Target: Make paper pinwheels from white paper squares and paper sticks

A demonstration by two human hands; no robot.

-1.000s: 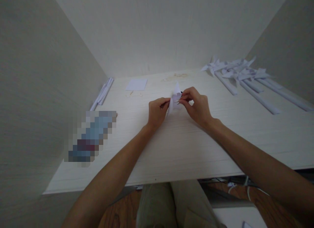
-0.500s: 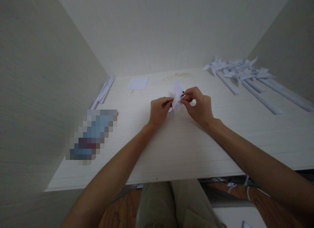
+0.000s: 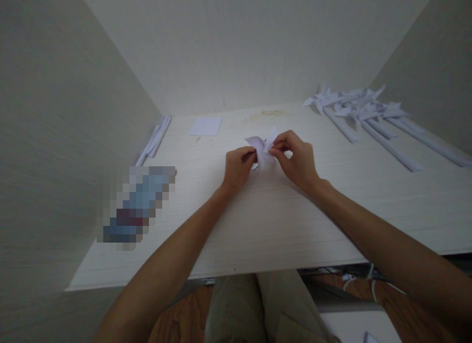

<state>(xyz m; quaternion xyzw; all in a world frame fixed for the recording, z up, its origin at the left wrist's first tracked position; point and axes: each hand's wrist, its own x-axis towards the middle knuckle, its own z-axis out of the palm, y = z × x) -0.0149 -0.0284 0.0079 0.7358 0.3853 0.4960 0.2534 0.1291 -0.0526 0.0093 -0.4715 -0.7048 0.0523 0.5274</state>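
Note:
A white paper pinwheel [image 3: 261, 156] is held just above the middle of the table, its curled blades facing up toward me. My left hand [image 3: 240, 167] pinches its left side, fingertips pressed together on the paper. On the other side, my right hand [image 3: 295, 156] is closed with thumb and forefinger at the pinwheel's right blade, close to its centre. A small dark bit shows near the blades by the right fingertips; I cannot make out what it is. Part of the pinwheel is hidden behind the fingers.
Several finished paper pinwheels on rolled sticks [image 3: 363, 109] lie at the back right. Rolled paper tubes [image 3: 157, 139] rest along the left wall, beside a square paper sheet [image 3: 205, 126]. A blurred-out object [image 3: 142, 205] lies at the left. Walls enclose the table [image 3: 368, 210].
The pinwheel has turned from nearly edge-on to show its open blades, one now spread to the left. Both hands stay almost in place, still pinching it.

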